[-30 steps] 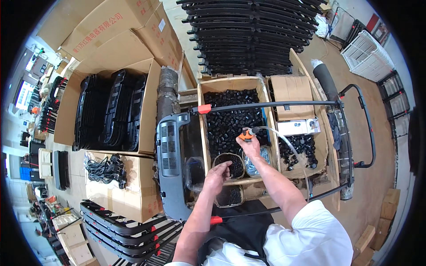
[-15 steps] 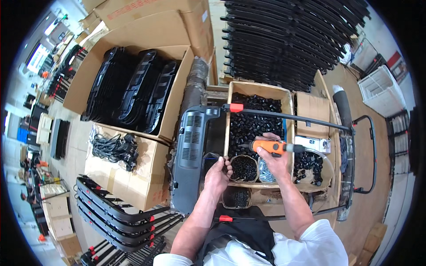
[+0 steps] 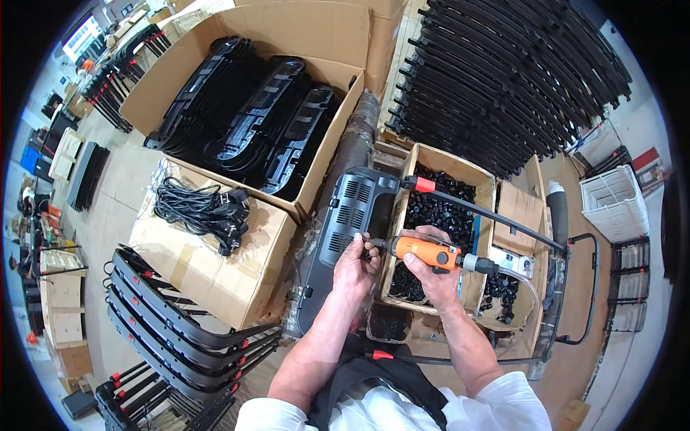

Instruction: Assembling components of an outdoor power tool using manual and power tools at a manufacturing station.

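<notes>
My right hand [image 3: 433,281] is wrapped round an orange air screwdriver [image 3: 430,253], held level with its bit end pointing left. A clear hose runs from the tool's rear. My left hand [image 3: 353,270] is closed in a pinch close to the bit; whatever its fingers hold is too small to make out. Both hands are above a black tubular frame [image 3: 496,215] with red clips, whose left end carries a dark grey vented cover [image 3: 350,208]. Past the tool, a wooden bin [image 3: 483,172] holds many small black plastic parts, partly hidden by my right hand and the tool.
A carton [image 3: 343,144] of black moulded trays stands at the far left. Bundled black cables [image 3: 198,208] lie on a closed box [image 3: 172,269]. Curved black frames [image 3: 162,305] are stacked at the near left, and long black bars [image 3: 503,79] at the far right.
The view has swung left, shifting the scene rightward. The screwdriver's bit end has come from above the bin to beside my left fingers, near the vented cover.
</notes>
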The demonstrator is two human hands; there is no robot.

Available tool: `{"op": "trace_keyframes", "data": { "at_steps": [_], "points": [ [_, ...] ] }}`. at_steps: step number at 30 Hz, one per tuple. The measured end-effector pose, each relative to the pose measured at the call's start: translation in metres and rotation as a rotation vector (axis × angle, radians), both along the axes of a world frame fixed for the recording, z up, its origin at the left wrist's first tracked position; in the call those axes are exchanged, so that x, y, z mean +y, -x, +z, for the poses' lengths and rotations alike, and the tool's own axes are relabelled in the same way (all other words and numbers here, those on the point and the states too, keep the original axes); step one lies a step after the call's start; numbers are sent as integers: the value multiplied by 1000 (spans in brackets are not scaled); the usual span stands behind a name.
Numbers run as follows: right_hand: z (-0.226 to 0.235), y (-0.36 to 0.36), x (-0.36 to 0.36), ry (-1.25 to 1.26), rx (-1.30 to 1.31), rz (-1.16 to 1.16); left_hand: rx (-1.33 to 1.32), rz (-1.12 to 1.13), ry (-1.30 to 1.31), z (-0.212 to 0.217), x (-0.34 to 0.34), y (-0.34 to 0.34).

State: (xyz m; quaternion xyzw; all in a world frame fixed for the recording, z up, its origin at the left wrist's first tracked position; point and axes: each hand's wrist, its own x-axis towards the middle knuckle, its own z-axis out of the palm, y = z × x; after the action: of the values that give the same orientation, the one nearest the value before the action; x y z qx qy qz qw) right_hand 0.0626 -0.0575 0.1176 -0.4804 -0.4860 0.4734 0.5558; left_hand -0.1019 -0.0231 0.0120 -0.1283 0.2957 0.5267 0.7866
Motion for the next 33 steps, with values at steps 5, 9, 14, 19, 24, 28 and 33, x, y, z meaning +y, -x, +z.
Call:
{"op": "trace_keyframes", "data": {
  "at_steps": [5, 9, 14, 19, 24, 28, 33],
  "points": [
    [4, 20, 8, -9, -13, -52, -59, -14, -50, 6, 7, 12],
    [9, 35, 19, 45, -18, -67, -94, 1, -53, 12, 18, 17],
    [6, 55, 55, -5, -62, -56, 76, -38, -9, 17, 20, 23],
    [-2, 71, 103, -12, -118, -31, 178, -140, -15, 27, 11, 35],
    [-7, 83, 128, 14, -194, 35, 166, -195, -135, 11, 2, 46],
    [-11, 88, 135, -2, -244, 57, 163, -193, -128, 15, 3, 52],
    [-9, 92, 140, 0, -287, 64, 139, -189, -135, 18, 8, 56]
  ]
}}
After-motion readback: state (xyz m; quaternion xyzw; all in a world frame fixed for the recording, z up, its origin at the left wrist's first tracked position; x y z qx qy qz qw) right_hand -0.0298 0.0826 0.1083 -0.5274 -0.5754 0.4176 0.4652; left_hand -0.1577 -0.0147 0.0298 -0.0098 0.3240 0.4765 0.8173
